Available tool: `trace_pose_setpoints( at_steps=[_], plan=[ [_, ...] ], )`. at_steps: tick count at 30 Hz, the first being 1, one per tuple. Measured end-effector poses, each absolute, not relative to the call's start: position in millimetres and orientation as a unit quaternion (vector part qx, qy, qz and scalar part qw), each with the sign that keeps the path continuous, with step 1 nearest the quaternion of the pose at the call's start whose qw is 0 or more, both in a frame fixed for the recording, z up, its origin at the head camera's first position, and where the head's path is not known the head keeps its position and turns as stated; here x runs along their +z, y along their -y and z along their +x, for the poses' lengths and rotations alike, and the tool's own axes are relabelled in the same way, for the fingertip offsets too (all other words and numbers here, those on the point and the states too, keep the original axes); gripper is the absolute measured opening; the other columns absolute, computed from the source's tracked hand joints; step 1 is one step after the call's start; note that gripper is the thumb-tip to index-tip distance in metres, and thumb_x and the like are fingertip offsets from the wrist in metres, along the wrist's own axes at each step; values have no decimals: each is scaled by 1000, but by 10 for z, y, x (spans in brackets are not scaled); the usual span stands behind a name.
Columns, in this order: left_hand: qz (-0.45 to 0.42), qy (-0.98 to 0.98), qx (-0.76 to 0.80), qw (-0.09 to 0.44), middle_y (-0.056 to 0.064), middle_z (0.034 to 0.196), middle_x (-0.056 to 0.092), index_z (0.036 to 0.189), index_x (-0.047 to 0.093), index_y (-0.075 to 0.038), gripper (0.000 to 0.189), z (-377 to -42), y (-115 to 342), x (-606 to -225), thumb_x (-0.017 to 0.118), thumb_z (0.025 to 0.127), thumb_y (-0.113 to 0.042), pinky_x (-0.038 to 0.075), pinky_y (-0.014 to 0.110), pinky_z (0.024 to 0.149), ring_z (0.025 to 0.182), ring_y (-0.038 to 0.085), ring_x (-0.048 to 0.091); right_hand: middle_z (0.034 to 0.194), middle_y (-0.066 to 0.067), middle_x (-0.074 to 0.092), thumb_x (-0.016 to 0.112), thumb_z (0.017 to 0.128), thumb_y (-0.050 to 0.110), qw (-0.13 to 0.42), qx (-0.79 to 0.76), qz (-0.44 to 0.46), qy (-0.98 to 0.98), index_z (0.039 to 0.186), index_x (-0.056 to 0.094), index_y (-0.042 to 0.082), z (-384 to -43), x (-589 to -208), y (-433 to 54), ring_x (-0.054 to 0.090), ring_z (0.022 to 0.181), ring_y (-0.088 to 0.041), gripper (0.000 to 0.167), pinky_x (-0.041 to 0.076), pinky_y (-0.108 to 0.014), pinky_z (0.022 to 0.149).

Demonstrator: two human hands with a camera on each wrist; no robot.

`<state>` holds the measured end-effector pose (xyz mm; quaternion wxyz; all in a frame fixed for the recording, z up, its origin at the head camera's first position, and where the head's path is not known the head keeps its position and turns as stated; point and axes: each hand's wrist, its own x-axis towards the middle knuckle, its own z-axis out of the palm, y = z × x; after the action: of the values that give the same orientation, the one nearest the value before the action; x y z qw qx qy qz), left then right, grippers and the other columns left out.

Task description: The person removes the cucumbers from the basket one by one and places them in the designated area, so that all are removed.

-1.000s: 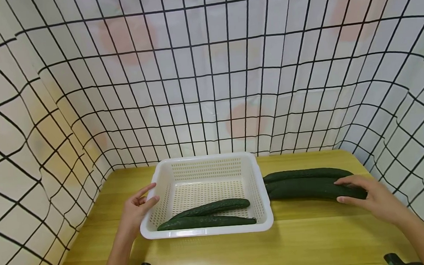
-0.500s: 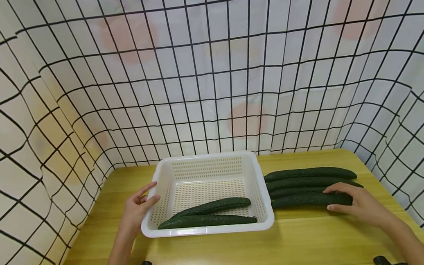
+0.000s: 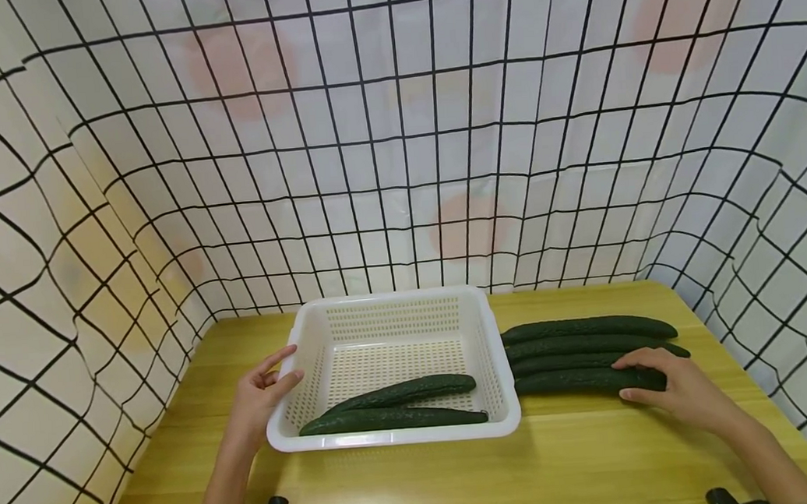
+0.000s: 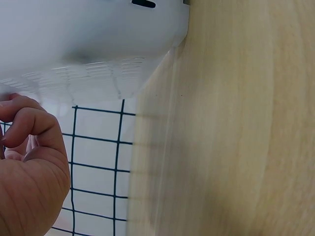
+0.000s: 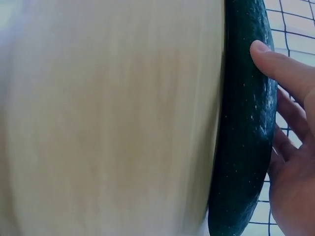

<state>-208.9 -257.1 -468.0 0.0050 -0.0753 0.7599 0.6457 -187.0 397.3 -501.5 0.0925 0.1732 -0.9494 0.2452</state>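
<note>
A white plastic basket (image 3: 395, 438) with perforated walls stands in the middle of the table. Inside it, along the near wall, lie two dark green cucumbers (image 3: 406, 392). My left hand (image 3: 255, 399) holds the basket's left rim, thumb and index finger at the edge; in the left wrist view its other fingers curl beside the basket wall (image 4: 98, 73). To the right, several cucumbers (image 3: 591, 327) lie side by side. My right hand (image 3: 687, 388) grips the nearest cucumber (image 5: 243, 128) by its right end, thumb on the near side, fingers on its far side, partly hidden.
Everything rests on a yellowish wooden table (image 3: 406, 486). Black grid-patterned white sheeting (image 3: 397, 166) rises behind the table and at both sides. The row of cucumbers reaches up to the basket's right wall.
My right hand has shifted left and nearer, and the cucumbers on the right, bunched together before, now lie spread in a row. The left hand and basket have stayed put.
</note>
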Motion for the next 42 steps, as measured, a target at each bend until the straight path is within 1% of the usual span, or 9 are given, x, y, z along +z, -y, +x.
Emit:
trace_pose_setpoints(
  at_steps=[7,12,20,24,28,30,34,36,42],
  plan=[
    [-72,-759,647,6,-1,84,70,150,55,-18,59,-2095,2566,-4689,77,95,-22,64,38,71,83,20,75,122,3,69,84,85,37,88,239,160,954,121,70,32,-1874,-4979,-3947,53,106,4,39,54,-33,83],
    [-70,-756,650,6,-1,83,70,150,55,-17,59,-2094,2555,-4690,77,95,-22,64,38,71,83,20,75,117,5,69,86,85,37,111,262,144,948,118,72,29,-1883,-4915,-3862,54,103,9,37,53,-29,83],
    [-72,-756,650,5,-1,85,69,150,55,-17,60,-2075,2557,-4673,77,95,-22,64,39,71,83,20,74,122,8,68,81,90,36,130,278,153,939,121,72,25,-1974,-4785,-3604,53,105,12,34,56,-41,86],
    [-74,-754,652,7,-1,84,70,150,55,-17,60,-2072,2558,-4665,77,95,-22,64,39,72,84,21,75,121,9,68,79,92,33,141,284,164,934,120,73,23,-2026,-4719,-3457,53,107,11,31,55,-40,88],
    [-72,-754,653,7,-2,85,70,151,55,-17,60,-2075,2554,-4662,77,95,-22,64,39,72,85,21,75,121,9,69,78,93,30,146,298,179,926,120,73,24,-2065,-4661,-3309,58,106,6,28,56,-35,88],
    [-71,-754,653,7,-2,86,71,151,54,-17,60,-2076,2554,-4664,77,95,-21,64,39,72,85,21,75,121,9,69,78,94,28,145,305,188,922,120,72,26,-2083,-4636,-3235,61,106,1,27,57,-37,88],
    [-70,-754,653,7,-2,87,72,151,54,-17,60,-2072,2559,-4664,76,95,-21,64,40,73,86,21,75,122,8,69,77,95,28,134,320,201,916,121,70,31,-2110,-4579,-3062,66,107,-12,27,57,-48,90],
    [-70,-754,653,8,-1,87,71,151,54,-17,60,-2073,2559,-4664,77,95,-22,64,40,73,86,21,75,123,8,69,76,95,28,126,329,206,913,121,70,32,-2115,-4544,-2968,66,109,-15,27,56,-51,91],
    [-73,-753,654,10,-1,87,71,151,54,-18,61,-2081,2556,-4664,77,94,-22,64,40,73,86,21,75,125,11,68,76,95,29,110,356,235,898,124,69,29,-2158,-4468,-2658,65,112,-11,30,56,-51,95]
  ],
)
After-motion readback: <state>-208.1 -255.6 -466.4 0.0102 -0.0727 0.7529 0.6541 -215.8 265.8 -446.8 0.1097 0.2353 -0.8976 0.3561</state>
